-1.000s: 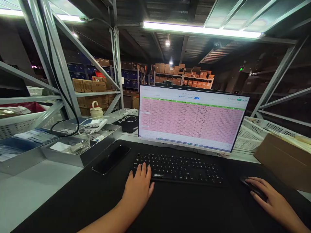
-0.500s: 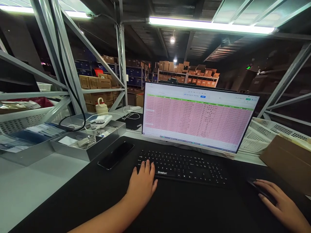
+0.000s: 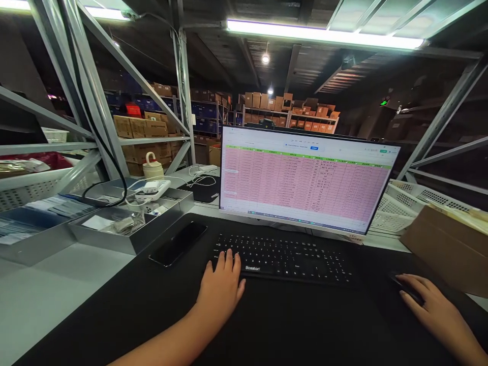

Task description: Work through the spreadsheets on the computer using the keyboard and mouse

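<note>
My left hand [image 3: 221,279] lies with its fingers spread on the left end of a black keyboard [image 3: 290,260]. At the right, my right hand [image 3: 427,300] rests over a black computer mouse [image 3: 414,293], fingers and thumb along its sides; the palm hides part of it. Behind the keyboard stands a monitor [image 3: 305,183] that shows a spreadsheet with pink rows and a green header; its text is too small to read. A black phone [image 3: 178,244] lies face up on the black desk mat [image 3: 274,325], left of the keyboard.
Left of the mat are grey trays [image 3: 133,244] with papers and small bags, a white power strip [image 3: 152,189] with cables, and a cream bottle [image 3: 153,166]. At right stand a cardboard box [image 3: 446,249] and white baskets [image 3: 392,203]. Metal posts [image 3: 183,91] frame the desk.
The whole view has shifted slightly, so things sit a little further left and up. Both hands stay where they were, on the keyboard and on the mouse.
</note>
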